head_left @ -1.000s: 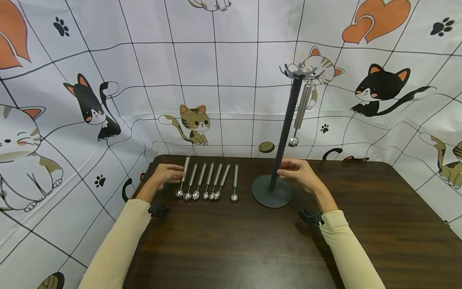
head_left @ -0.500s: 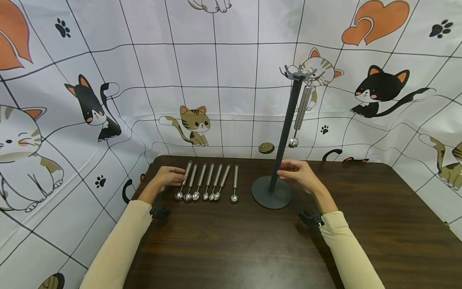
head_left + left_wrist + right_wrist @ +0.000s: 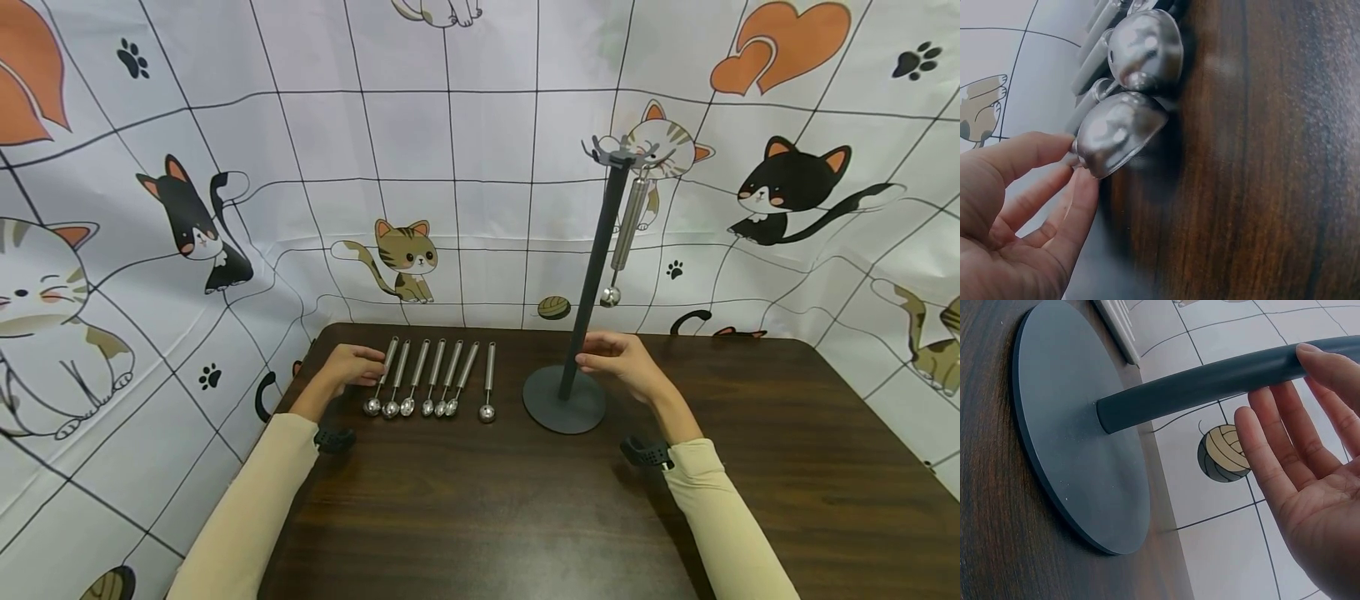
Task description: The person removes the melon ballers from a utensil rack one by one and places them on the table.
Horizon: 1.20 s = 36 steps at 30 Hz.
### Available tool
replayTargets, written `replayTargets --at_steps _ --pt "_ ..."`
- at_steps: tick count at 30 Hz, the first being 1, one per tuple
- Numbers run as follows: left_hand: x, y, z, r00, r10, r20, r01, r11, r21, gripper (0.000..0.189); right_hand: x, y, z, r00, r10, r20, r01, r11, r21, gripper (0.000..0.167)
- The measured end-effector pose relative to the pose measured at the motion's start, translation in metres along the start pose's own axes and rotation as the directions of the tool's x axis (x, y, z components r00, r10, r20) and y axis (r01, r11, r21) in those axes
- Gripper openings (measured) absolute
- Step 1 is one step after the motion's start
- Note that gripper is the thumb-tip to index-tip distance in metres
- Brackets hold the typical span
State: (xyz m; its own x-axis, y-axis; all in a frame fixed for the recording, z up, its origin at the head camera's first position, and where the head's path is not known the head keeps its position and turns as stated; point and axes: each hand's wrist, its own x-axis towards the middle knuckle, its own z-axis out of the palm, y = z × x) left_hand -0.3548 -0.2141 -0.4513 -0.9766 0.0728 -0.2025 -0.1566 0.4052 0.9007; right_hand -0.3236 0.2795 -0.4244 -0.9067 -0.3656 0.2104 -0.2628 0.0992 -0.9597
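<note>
My left hand [image 3: 351, 365] pinches the leftmost metal melon baller [image 3: 386, 375] at the left end of a row. In the left wrist view, thumb and fingers meet near the neck, just behind its round bowl [image 3: 1116, 134]. A neighbouring melon baller's bowl [image 3: 1146, 53] sits close beside it. Several similar scoops, such as another melon baller [image 3: 487, 383] a little apart on the right, lie handles away from me. My right hand [image 3: 621, 360] holds the post of a dark grey stand [image 3: 592, 283] between thumb and fingers. One more melon baller [image 3: 628, 229] hangs from a hook at its top.
The stand's round base [image 3: 1079, 456] rests on the dark wooden table [image 3: 480, 517]. Curved hooks [image 3: 618, 154] spread at the stand's top. A white cloth [image 3: 487, 217] printed with cats and grid lines hangs behind the table and on both sides.
The leftmost melon baller's handle has come down and toward me, in line with the row, still in my left hand. My right hand and the stand have stayed put.
</note>
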Motion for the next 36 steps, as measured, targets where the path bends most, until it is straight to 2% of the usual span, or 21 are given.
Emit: replayTargets --at_steps 9,24,29,36 --pt "0.0029 -0.0021 0.0022 0.999 -0.042 -0.008 0.042 0.999 0.015 0.044 -0.0003 0.0004 -0.0005 1.000 -0.002 0.004 0.002 1.000 0.002 0.031" --pt "0.0036 0.0006 0.0025 0.999 -0.033 -0.002 0.033 0.999 0.040 0.043 0.0017 -0.0010 0.0009 1.000 -0.009 0.019 0.010 1.000 -0.014 0.042" --pt "0.0030 0.0025 0.0015 0.999 -0.039 -0.014 0.040 0.999 0.036 0.043 0.0019 -0.0005 0.0006 1.000 -0.004 0.000 0.004 1.000 -0.013 0.041" --pt "0.0013 0.0033 0.0013 0.999 -0.035 -0.041 0.038 0.996 0.082 0.045 0.0023 0.0007 0.0015 1.000 -0.019 -0.005 0.019 1.000 -0.008 0.041"
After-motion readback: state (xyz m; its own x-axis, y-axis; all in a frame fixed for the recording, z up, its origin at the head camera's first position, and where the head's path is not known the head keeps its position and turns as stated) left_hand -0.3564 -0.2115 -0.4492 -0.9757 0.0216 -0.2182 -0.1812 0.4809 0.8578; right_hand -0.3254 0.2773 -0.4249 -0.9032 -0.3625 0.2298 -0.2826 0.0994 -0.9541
